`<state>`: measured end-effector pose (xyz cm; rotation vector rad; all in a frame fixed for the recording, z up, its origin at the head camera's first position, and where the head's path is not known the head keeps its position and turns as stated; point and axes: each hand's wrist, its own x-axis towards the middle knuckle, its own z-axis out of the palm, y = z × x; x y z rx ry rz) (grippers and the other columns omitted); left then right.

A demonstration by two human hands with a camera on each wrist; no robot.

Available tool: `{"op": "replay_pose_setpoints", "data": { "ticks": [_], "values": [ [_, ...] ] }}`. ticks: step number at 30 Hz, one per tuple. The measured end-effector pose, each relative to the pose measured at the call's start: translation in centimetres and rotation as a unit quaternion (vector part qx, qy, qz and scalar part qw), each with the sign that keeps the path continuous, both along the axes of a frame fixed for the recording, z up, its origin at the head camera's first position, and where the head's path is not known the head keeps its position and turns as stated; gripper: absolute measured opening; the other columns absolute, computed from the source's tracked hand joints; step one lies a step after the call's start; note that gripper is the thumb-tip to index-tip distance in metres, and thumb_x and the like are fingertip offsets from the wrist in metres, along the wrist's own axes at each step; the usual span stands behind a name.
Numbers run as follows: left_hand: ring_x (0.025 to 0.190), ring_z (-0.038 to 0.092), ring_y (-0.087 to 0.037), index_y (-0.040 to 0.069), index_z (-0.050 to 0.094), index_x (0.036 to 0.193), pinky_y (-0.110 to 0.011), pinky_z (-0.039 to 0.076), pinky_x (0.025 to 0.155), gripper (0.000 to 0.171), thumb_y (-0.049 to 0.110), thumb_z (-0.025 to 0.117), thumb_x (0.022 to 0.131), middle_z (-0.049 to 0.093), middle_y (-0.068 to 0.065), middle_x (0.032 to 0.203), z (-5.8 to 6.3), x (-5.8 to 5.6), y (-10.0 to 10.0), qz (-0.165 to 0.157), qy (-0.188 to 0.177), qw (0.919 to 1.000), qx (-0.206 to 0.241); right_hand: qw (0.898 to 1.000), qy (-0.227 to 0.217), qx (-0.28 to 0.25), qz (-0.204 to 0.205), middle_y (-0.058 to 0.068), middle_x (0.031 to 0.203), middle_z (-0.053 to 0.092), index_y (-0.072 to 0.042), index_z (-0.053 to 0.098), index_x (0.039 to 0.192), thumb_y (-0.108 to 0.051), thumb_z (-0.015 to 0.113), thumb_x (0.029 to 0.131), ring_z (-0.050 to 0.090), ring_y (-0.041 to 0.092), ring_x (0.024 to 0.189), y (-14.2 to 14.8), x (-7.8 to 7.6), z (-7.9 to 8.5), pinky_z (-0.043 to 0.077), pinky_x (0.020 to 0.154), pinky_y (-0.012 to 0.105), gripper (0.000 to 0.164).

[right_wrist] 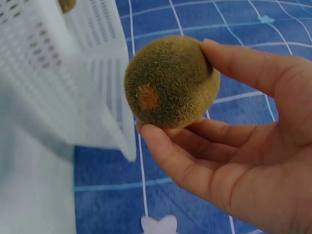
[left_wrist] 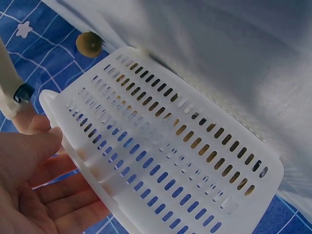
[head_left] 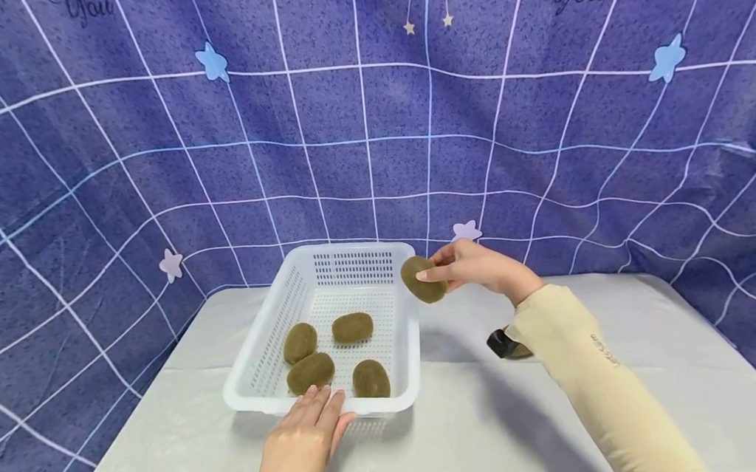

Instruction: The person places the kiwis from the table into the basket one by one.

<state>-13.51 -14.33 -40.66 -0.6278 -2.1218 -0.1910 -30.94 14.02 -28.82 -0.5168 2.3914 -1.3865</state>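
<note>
My right hand (head_left: 476,265) holds a brown fuzzy kiwi (head_left: 424,280) between thumb and fingers, level with the right rim of a white plastic basket (head_left: 416,351). In the right wrist view the kiwi (right_wrist: 170,83) shows its orange-brown end spot, with fingertips on opposite sides. My left hand (head_left: 301,446) grips the basket's front rim, fingers over the edge and thumb outside. Several more kiwis (head_left: 353,328) lie on the basket floor, mostly toward the front. Another kiwi (left_wrist: 89,45) sits on the table, right of the basket; in the head view the right forearm mostly covers it.
A pale cloth covers the table (head_left: 474,436). Behind and along the left hangs a blue curtain (head_left: 333,173) with white grid lines and stars. A small black device (head_left: 503,343) shows at the right sleeve (head_left: 580,353).
</note>
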Motion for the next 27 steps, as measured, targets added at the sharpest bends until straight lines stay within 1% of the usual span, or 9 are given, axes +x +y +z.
{"op": "replay_pose_setpoints", "data": {
  "ticks": [5,8,12,14,18,21,24,27],
  "values": [
    [0.079,0.071,-0.035,0.002,0.073,0.092,-0.045,0.059,0.068,0.065,0.045,0.026,0.105,0.072,-0.017,0.090,-0.1,-0.1,0.0,-0.001,0.003,1.0000,0.001,1.000,-0.011,0.002,-0.008,0.007,0.088,0.066,0.005,0.063,0.110,-0.023,0.070,0.089,0.061,0.015,0.075,-2.3,-0.6,0.2,0.059,0.080,0.036,0.036],
    [0.079,0.071,-0.035,0.002,0.073,0.091,-0.045,0.059,0.068,0.064,0.044,0.026,0.105,0.072,-0.017,0.089,-0.1,0.0,0.0,-0.002,0.004,1.0000,0.001,1.000,-0.016,0.018,-0.012,0.009,0.091,0.064,0.004,0.061,0.115,-0.026,0.070,0.088,0.062,0.016,0.076,-3.7,-0.9,0.2,0.059,0.079,0.036,0.041],
    [0.078,0.071,-0.034,0.003,0.073,0.091,-0.044,0.060,0.067,0.064,0.044,0.026,0.105,0.072,-0.017,0.088,-0.1,0.0,0.1,-0.002,0.009,1.0000,0.000,0.999,-0.020,0.038,-0.011,0.011,0.097,0.064,0.003,0.053,0.125,-0.027,0.070,0.088,0.066,0.019,0.080,-5.3,-1.0,0.0,0.059,0.077,0.035,0.051],
    [0.078,0.071,-0.034,0.003,0.073,0.091,-0.044,0.060,0.067,0.064,0.044,0.026,0.105,0.072,-0.017,0.088,-0.2,0.0,0.1,-0.003,0.010,0.9999,0.000,0.999,-0.024,0.042,-0.014,0.012,0.097,0.065,0.003,0.051,0.126,-0.027,0.071,0.088,0.068,0.020,0.080,-6.0,-0.9,-0.3,0.060,0.076,0.035,0.053],
    [0.078,0.071,-0.034,0.003,0.073,0.091,-0.044,0.060,0.067,0.064,0.044,0.027,0.105,0.072,-0.017,0.089,-0.1,0.0,0.1,-0.002,0.010,0.9999,0.001,0.998,-0.030,0.056,-0.023,0.013,0.089,0.068,0.003,0.051,0.125,-0.025,0.071,0.088,0.069,0.022,0.074,-7.4,-0.8,-1.0,0.060,0.077,0.039,0.051],
    [0.078,0.071,-0.034,0.002,0.073,0.091,-0.044,0.060,0.067,0.064,0.044,0.027,0.105,0.072,-0.017,0.089,-0.1,0.0,0.1,-0.002,0.010,0.9999,0.001,0.997,-0.030,0.072,-0.022,0.013,0.088,0.067,0.004,0.052,0.125,-0.025,0.071,0.088,0.068,0.023,0.071,-8.2,-0.7,-1.6,0.061,0.072,0.036,0.051],
    [0.079,0.071,-0.034,0.002,0.073,0.091,-0.045,0.060,0.068,0.064,0.044,0.027,0.105,0.072,-0.017,0.089,-0.1,-0.1,0.1,-0.002,0.009,1.0000,0.001,0.996,-0.019,0.086,-0.019,0.013,0.090,0.065,0.005,0.054,0.122,-0.025,0.072,0.087,0.069,0.023,0.070,-9.2,-0.6,-2.2,0.061,0.064,0.031,0.050],
    [0.079,0.071,-0.034,0.002,0.073,0.092,-0.045,0.060,0.068,0.064,0.044,0.027,0.105,0.072,-0.017,0.089,0.0,-0.1,0.1,-0.002,0.008,1.0000,0.000,0.994,-0.006,0.108,-0.013,0.014,0.097,0.063,0.005,0.054,0.121,-0.026,0.073,0.086,0.070,0.024,0.070,-10.2,-0.4,-2.6,0.060,0.061,0.030,0.050]
  ]
}}
